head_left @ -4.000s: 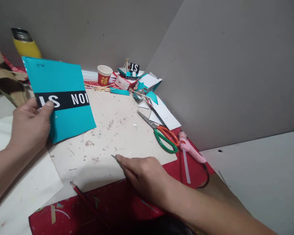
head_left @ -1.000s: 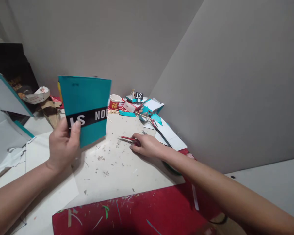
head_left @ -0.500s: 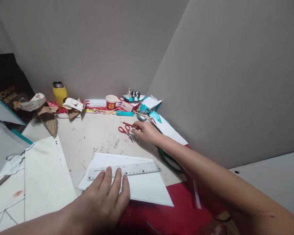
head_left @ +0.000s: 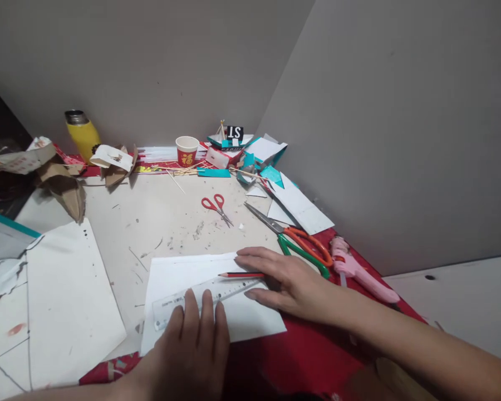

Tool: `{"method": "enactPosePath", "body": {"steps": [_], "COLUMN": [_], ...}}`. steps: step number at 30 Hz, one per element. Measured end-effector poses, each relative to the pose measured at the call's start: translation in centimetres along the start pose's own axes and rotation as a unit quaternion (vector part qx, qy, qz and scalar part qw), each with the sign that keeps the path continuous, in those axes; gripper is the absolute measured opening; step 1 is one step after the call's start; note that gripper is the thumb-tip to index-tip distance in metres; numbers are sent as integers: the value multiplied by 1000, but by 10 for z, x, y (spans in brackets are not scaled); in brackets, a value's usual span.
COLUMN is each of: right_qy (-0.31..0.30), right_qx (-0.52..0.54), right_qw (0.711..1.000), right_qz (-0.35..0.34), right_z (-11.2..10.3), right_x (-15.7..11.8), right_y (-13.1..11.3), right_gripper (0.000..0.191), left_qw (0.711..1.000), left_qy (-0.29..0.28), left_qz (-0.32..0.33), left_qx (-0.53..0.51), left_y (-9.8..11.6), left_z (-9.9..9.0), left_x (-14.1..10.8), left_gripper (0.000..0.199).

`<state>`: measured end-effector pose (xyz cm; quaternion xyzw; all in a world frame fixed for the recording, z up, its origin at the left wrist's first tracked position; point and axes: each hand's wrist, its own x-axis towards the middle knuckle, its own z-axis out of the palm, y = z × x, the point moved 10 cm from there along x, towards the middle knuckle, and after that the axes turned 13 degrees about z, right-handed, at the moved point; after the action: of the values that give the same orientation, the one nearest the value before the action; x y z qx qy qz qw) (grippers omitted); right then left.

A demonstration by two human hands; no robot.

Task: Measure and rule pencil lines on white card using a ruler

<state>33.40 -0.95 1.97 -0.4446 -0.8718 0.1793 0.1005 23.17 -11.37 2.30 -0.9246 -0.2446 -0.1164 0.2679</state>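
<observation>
A clear ruler (head_left: 200, 295) lies slantwise across a folded white sheet of paper (head_left: 254, 323) at the front of the table. My left hand (head_left: 196, 340) presses on the ruler with its fingers spread flat. At the sheet's right side, my right hand (head_left: 279, 284) has a red and black pencil (head_left: 240, 274) between its thumb and fingers, tip pointing left. The pencil's back end is hidden in the hand, whose outstretched fingertips touch the paper's upper edge. Small red-handled scissors (head_left: 217, 209) and large scissors with orange and green handles (head_left: 292, 234) lie beyond.
A pink glue gun (head_left: 359, 273) rests on the red cloth at right. Along the back stand a yellow bottle (head_left: 83, 136), a paper cup (head_left: 187, 151), thin wooden sticks (head_left: 183, 170) and paper boat models (head_left: 229, 139). White card (head_left: 70, 301) lies at left.
My right hand has come back from beside the small scissors to the paper, bringing the pencil. The paper and ruler have turned slightly under my left hand. The view has shifted.
</observation>
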Motion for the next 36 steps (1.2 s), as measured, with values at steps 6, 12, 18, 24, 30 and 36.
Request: {"method": "enactPosePath", "body": {"steps": [6, 12, 18, 24, 30, 36], "right_qy": [-30, 15, 71, 49, 33, 43], "right_qx": [-51, -65, -61, -50, -50, -46], "right_qw": [998, 998, 995, 997, 998, 998], "right_qz": [6, -3, 12, -12, -18, -25], "right_z": [12, 10, 0, 1, 0, -4], "right_x": [-25, -35, -23, -15, -9, 1], "right_y": [7, 7, 13, 12, 19, 25], "right_gripper": [56, 47, 32, 30, 28, 26], "left_qw": [999, 993, 985, 982, 983, 985], "left_qy": [6, -71, -106, -86, -24, -29], "left_qz": [-11, -47, -79, -96, -81, -61], "left_qx": [-43, -80, -108, -136, -162, -161], "left_y": [6, -6, -16, -27, -34, -29], "left_z": [4, 21, 33, 34, 38, 49], "left_x": [-2, -8, -9, -7, -11, -16], "left_gripper": [33, 73, 86, 80, 79, 79]}}
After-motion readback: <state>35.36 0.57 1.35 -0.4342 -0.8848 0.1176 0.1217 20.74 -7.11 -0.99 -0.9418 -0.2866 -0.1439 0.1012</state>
